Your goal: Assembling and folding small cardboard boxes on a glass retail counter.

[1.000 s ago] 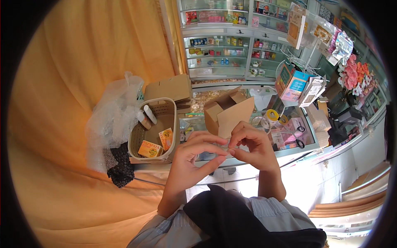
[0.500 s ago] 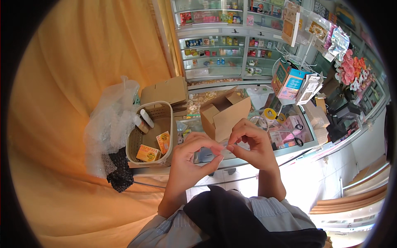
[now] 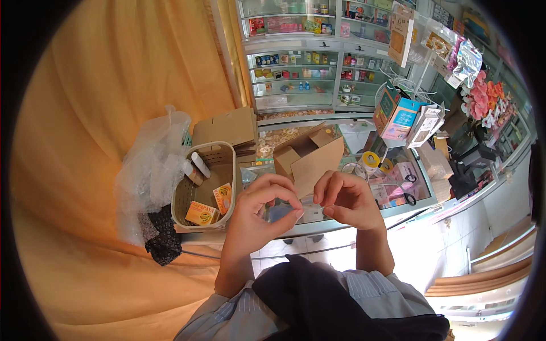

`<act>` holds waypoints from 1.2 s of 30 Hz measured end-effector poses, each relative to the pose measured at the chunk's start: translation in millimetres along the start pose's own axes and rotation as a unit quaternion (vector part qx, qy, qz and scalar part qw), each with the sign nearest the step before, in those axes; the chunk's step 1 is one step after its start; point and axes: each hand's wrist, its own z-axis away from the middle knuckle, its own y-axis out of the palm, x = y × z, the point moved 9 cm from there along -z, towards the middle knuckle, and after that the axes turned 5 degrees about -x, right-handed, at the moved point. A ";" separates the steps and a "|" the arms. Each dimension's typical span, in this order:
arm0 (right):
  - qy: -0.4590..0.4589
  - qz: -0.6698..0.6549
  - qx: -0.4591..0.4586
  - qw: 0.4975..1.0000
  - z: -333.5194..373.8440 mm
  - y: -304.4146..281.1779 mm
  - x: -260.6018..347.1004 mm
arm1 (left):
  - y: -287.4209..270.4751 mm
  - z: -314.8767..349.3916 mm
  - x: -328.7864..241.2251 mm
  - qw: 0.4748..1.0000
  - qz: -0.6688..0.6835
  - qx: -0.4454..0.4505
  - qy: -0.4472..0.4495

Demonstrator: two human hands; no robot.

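Observation:
My left hand [image 3: 263,209] is raised over the counter's front edge, thumb and forefinger closed in a pinch. Facing it, my right hand [image 3: 354,203] has its fingers curled, thumb close to the forefinger. A faint, clear, thin bit seems to lie between the two hands, too small to name. Just beyond them an open brown cardboard box [image 3: 319,165] stands on the glass counter, flaps up. Left of my left hand is a beige plastic basket [image 3: 232,165] holding two orange-and-white soap boxes [image 3: 202,213] and white bottles [image 3: 200,165].
Clear bubble wrap [image 3: 148,165] and black bubble wrap [image 3: 165,233] hang at the left. Flattened cardboard [image 3: 224,128] lies behind the basket. Yellow tape rolls [image 3: 371,159], black-handled scissors [image 3: 409,199] and a wire display rack [image 3: 392,85] are to the right. Shelves [image 3: 296,74] stand behind.
My hands have drawn slightly apart and a little lower. The right hand has shifted right and its fingertips have loosened somewhat. The box and basket stay in place.

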 end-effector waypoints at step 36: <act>0.025 0.207 0.041 0.977 -89.4 -62.3 7.8 | 3.8 -43.0 53.7 0.964 -0.152 -0.217 -0.021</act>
